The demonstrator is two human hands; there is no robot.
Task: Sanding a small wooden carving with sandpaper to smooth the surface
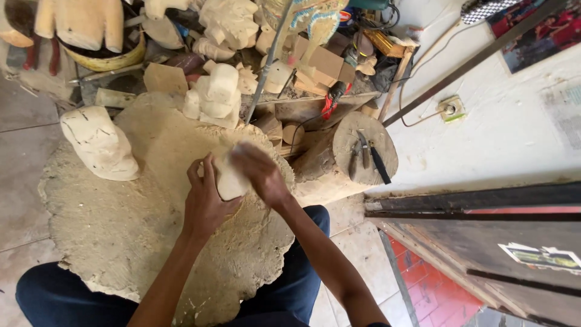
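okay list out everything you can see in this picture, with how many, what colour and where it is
small carved wood piece: one, pale, held between both hands over the work mat
work mat: one, dusty tan, across the person's lap and the floor
rough carved block: one, whitish, on the left of the mat
unfinished carvings: several, pale, piled along the top
log stump: one, brown, right of the hands
hand tools: about three, dark, lying on the stump
wall socket: one, pale, on the white wall at right
trousers: dark blue, lower edge
left hand: grips the piece from the left
right hand: blurred, on the piece's right side
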